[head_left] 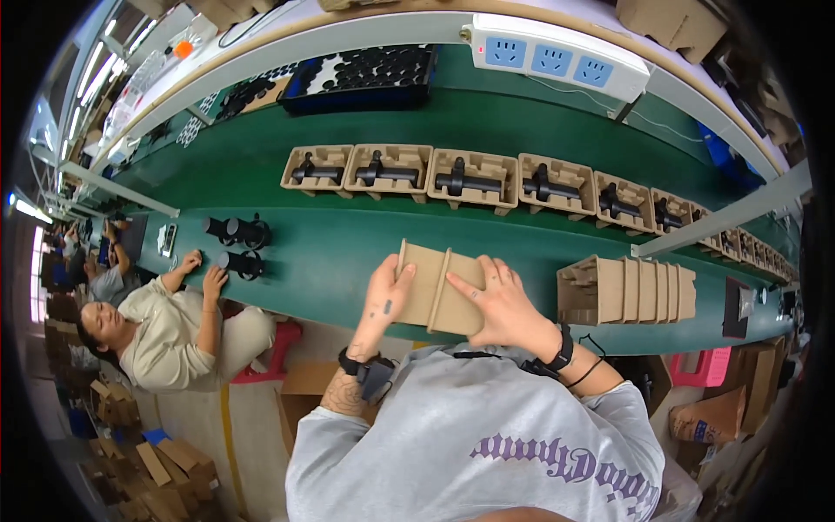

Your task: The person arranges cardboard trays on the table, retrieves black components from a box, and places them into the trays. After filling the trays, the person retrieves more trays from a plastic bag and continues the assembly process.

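Observation:
Two brown moulded-pulp trays point(422, 277), one nested in the other, are held up in front of my body at the bench's near edge. My left hand point(385, 300) is closed on their left end, thumb on the near face. On the right side my right hand point(504, 303) grips the same trays, its fingers spread along the end and upper edge. Farther back, a row of similar trays point(474, 180) runs along the bench, each visible one nearby holding a black tubular part point(467, 184). To my right lies a nested stack of trays point(626, 291) on its side.
Several black cylindrical parts point(239, 233) stand on the green bench point(339, 252) at left, where a co-worker point(183, 335) sits with hands near them. A black bin point(361, 87) holds dark parts behind. A metal post point(731, 209) slants across the right; a power strip point(557, 59) hangs above.

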Demonstrator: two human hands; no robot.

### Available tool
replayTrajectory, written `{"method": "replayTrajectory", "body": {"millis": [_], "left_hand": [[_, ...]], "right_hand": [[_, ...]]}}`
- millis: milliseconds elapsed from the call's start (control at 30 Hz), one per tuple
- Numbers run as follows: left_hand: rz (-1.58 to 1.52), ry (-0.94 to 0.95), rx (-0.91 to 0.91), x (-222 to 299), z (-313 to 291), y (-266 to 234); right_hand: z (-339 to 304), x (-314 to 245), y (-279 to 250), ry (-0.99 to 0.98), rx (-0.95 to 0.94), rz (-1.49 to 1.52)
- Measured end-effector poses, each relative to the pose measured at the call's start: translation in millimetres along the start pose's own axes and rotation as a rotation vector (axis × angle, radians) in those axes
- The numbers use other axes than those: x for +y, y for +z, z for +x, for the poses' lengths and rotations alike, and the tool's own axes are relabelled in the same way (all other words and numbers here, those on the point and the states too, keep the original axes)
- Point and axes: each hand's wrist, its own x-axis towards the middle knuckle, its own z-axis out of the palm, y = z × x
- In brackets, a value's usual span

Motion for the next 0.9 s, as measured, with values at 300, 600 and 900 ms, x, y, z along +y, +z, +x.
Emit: {"method": "replayTrajectory", "body": {"millis": [300, 600, 900], "left_hand": [[0.152, 0.205, 0.485, -24.1, 37.0, -81.7], [1.078, -0.052, 0.122, -127.9, 52.0, -4.6], [1.013, -0.08, 0.129, -159.2, 71.0, -54.7]], "right_hand": [[-48.6, 105.2, 112.9, 0.124, 0.246, 0.31], [-26.2, 126.6, 186.5, 0.163, 0.016, 0.66], [-13.5, 97.9, 139.3, 0.449, -0.506, 0.291]]}}
